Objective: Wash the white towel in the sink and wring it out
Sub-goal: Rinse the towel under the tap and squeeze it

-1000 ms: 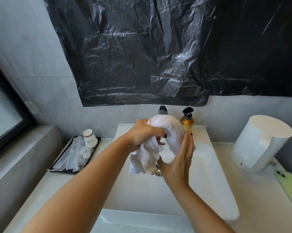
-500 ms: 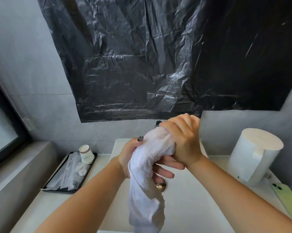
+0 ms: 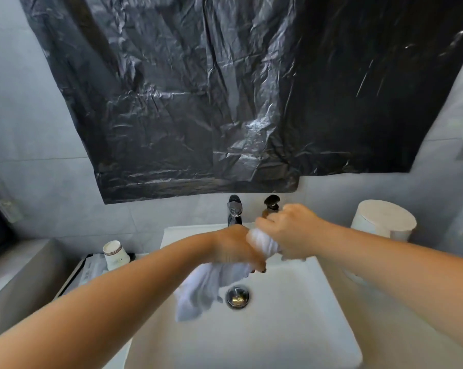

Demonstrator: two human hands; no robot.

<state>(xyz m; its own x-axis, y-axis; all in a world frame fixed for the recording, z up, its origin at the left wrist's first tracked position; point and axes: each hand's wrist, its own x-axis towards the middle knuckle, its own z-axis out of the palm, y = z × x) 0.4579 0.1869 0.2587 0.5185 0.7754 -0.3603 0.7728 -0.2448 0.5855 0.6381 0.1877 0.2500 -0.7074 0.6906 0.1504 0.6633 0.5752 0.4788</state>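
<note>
Both my hands grip the white towel [image 3: 206,286] over the white sink [image 3: 291,328]. My left hand [image 3: 234,247] curls round its middle, and my right hand [image 3: 289,230] curls round the twisted upper end just to the right. Between the two hands the towel is wound into a tight roll. Its loose lower end hangs down from my left hand into the basin, left of the metal drain [image 3: 237,296]. The dark faucet [image 3: 234,211] stands behind my hands at the back of the sink.
A brown pump bottle [image 3: 270,207] stands next to the faucet. A white kettle [image 3: 383,223] sits on the counter at the right. At the left, a paper cup [image 3: 115,254] stands on a black tray [image 3: 73,278]. Black plastic sheeting [image 3: 225,102] covers the wall above.
My hands have lowered from in front of the sheeting to just over the basin. The towel is now twisted tighter between them, and the view has tilted down to show the drain.
</note>
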